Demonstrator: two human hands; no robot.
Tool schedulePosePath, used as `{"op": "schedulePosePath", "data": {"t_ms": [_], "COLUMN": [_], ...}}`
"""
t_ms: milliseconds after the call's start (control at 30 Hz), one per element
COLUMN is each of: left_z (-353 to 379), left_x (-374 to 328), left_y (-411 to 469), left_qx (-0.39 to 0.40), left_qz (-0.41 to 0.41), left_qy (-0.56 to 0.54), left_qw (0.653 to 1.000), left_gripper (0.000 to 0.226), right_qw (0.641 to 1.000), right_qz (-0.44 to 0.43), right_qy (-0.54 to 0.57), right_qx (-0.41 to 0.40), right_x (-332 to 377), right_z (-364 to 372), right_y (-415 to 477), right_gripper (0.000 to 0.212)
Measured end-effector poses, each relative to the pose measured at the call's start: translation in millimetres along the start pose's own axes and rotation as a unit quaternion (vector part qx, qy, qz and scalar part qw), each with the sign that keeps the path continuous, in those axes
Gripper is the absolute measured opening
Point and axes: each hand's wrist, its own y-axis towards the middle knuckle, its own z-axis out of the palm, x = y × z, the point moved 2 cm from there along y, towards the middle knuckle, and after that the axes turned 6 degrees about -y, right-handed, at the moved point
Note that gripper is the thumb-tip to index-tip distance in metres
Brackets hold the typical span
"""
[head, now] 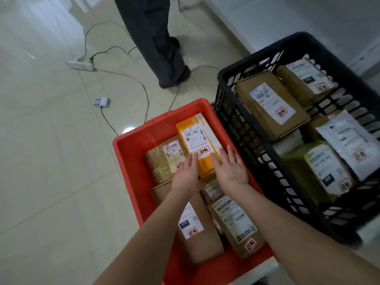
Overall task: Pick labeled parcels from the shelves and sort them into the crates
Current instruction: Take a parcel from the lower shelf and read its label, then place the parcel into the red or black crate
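An orange parcel (196,136) with a white label lies in the red crate (131,161), at its far end. My left hand (186,173) and my right hand (230,167) rest flat on the parcel's near end, fingers stretched out, one on each side. Neither hand curls around it. Beside it on the left sits a taped brown parcel (160,159). Nearer to me in the crate lie two brown cardboard parcels (195,229) (236,221) with labels, partly under my forearms.
A black lattice crate (232,112) stands to the right, holding several labeled boxes and a white bag (349,138). On the tiled floor to the left lie a power strip (80,63), cables and a small charger (101,101). Another person's legs (162,48) stand beyond the crates.
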Motion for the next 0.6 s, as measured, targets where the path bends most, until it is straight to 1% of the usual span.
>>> {"op": "schedulePosePath", "data": {"t_ms": [133, 267, 333, 400, 467, 600], "left_z": [-18, -44, -54, -61, -64, -54], "left_x": [-27, -67, -91, -118, -147, -213], "left_y": [-23, -50, -65, -81, -97, -123], "left_qx": [0.009, 0.019, 0.012, -0.004, -0.014, -0.008], "left_qz": [0.032, 0.064, 0.089, 0.122, 0.157, 0.220], "left_qy": [0.085, 0.142, 0.176, 0.201, 0.215, 0.254], "left_qw": [0.996, 0.988, 0.980, 0.972, 0.964, 0.942], "left_gripper": [0.106, 0.105, 0.102, 0.099, 0.096, 0.095], "right_qw": [0.998, 0.996, 0.994, 0.992, 0.988, 0.973], "right_qz": [0.022, 0.049, 0.064, 0.081, 0.100, 0.162], "right_qy": [0.049, 0.072, 0.082, 0.094, 0.108, 0.139], "right_qx": [-0.014, -0.019, -0.024, -0.039, -0.050, -0.093], "right_x": [-9, -26, -38, -52, -68, -113], "right_z": [-17, -37, -44, -49, -51, -49], "right_y": [-40, -89, -115, -143, -170, -226], "right_gripper": [0.081, 0.092, 0.093, 0.090, 0.082, 0.072]}}
